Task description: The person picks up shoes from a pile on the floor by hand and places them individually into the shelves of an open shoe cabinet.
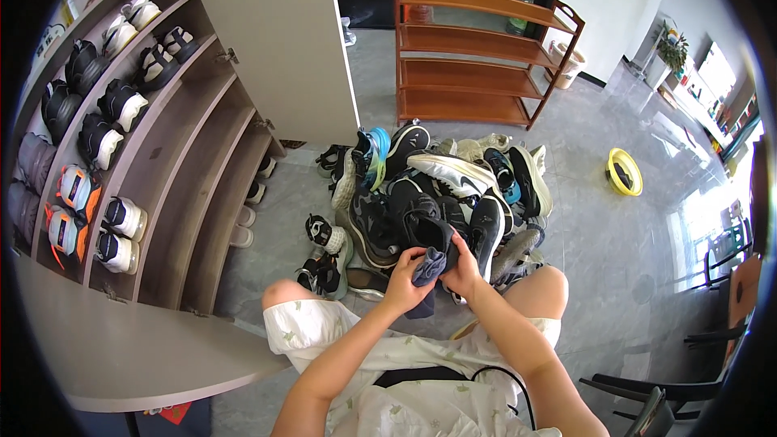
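In front of my crossed legs, my left hand [407,282] is closed around a bunched dark blue-grey cloth [431,265]. My right hand [461,269] grips the heel end of a black shoe [426,218], whose opening faces me. The cloth touches the shoe's heel, between my two hands. The shoe's toe points away, over a heap of shoes. A white shoe with a dark mark [453,171] lies across the heap, and a black shoe with a white sole [488,226] rests to the right of my right hand.
At the left, an open shoe cabinet [174,170] holds several pairs on its shelves; its door [271,40] stands open. Behind the heap is a brown wooden rack [469,73]. A yellow basin [637,171] with a dark thing inside sits right on the grey tiles. Chairs [655,392] stand lower right.
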A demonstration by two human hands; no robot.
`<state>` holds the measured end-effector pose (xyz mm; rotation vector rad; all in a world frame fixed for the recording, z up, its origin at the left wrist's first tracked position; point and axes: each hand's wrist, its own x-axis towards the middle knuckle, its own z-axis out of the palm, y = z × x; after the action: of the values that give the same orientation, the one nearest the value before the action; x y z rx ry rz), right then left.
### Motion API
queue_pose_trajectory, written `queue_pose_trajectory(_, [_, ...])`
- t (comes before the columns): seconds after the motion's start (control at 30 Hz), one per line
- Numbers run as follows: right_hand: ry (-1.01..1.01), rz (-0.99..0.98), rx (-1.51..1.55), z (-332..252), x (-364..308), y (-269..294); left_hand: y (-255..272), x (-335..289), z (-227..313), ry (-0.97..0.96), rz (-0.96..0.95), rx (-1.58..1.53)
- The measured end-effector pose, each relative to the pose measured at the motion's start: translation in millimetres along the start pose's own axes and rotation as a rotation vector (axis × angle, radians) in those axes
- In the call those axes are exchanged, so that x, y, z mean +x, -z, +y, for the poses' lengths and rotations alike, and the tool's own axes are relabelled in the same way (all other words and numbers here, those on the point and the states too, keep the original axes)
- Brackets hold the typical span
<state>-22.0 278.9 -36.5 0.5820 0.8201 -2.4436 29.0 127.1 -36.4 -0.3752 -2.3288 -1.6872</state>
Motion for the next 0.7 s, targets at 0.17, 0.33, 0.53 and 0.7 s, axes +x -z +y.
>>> queue_pose_trajectory(0.17, [0.149,0.077,-0.265,-5.8,6.5,23.1,10.2,9.4,9.8,0.161,0.323,-0.169])
queue_pose_trajectory(0.33, [0.078,0.175,-0.43,5.9,-16.2,-9.3,36.8,23.1,6.4,-0.119,0.342,0.422])
queue_pose_trajectory(0.53, [0.209,0.177,-0.532,5.2,-11.3,-3.1,8.7,-9.6,15.1,-0.193,-0.142,0.334])
queue_pose_trajectory(0.7, [0.34,0.093,-0.731,-5.0,-0.7,13.0,11.9,1.3,14.9,-0.242,0.167,0.366])
